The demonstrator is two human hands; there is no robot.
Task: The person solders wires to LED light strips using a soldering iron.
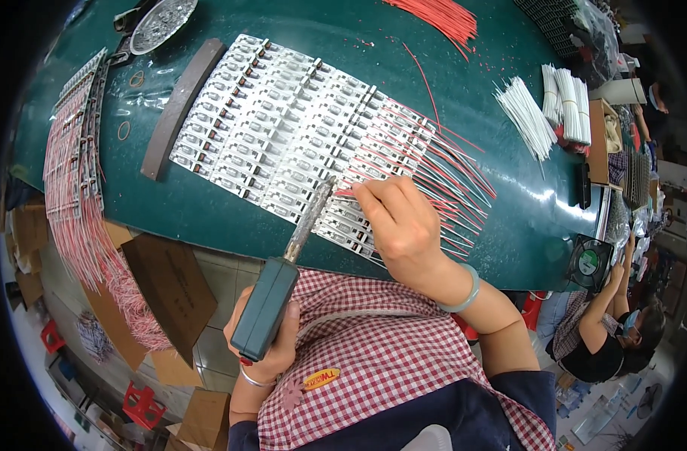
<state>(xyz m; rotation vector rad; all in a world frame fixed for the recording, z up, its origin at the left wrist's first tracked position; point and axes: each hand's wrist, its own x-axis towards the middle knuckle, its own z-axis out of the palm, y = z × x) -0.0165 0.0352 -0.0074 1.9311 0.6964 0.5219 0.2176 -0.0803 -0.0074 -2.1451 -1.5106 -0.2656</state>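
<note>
My left hand (276, 331) is closed round the dark green handle of a soldering iron (264, 308). Its long, stained metal barrel slants up to the far right, and the tip meets the near part of a panel of white circuit boards (283, 120). Just right of that tip, my right hand (403, 222) pinches a red wire (345, 193) with thumb and forefinger. Rows of small metal parts cover the panel. Red and white wires (464, 192) fan out from its right side, partly behind my right hand.
A brown bar (181, 109) lies along the panel's left edge on the green table (200, 225). Bundles of white wires (525, 113) and red wires (441, 19) lie farther back. Wired boards (74, 150) hang over the left edge. A small fan (588, 261) and a seated person (603, 338) are at right.
</note>
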